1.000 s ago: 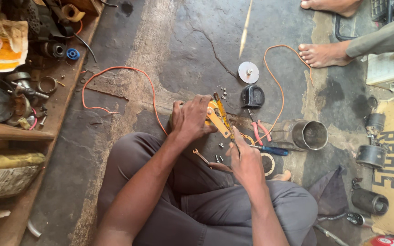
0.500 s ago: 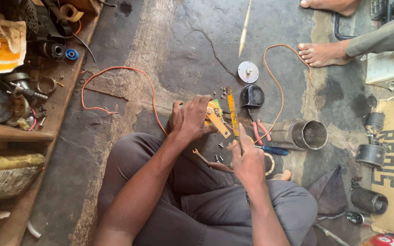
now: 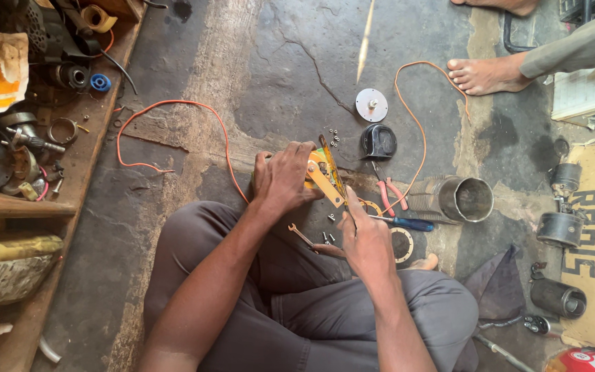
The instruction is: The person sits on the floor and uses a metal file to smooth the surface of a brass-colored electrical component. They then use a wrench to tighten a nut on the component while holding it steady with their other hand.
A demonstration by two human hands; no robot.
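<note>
My left hand (image 3: 282, 178) grips a small yellow and orange machine part (image 3: 319, 173) just above the stone floor, in front of my crossed legs. My right hand (image 3: 366, 238) holds a long thin yellow-and-dark tool (image 3: 334, 172), whose shaft lies slanted across the part's right side with its tip pointing away from me. Tiny screws (image 3: 335, 136) lie just beyond the part. A small spanner (image 3: 301, 235) rests on my trouser leg between my wrists.
Red-handled pliers (image 3: 390, 193), a blue-handled screwdriver (image 3: 408, 222), a ribbed metal cylinder (image 3: 459, 200), a black cap (image 3: 378, 141) and a silver disc (image 3: 371, 105) lie right of my hands. Orange wire (image 3: 173, 103) loops left. A cluttered wooden shelf (image 3: 22, 207) stands left. Another person's foot (image 3: 483, 74) is upper right.
The thin tool in my right hand has come up against the yellow part and tilted across it. My left hand has kept its hold in nearly the same place.
</note>
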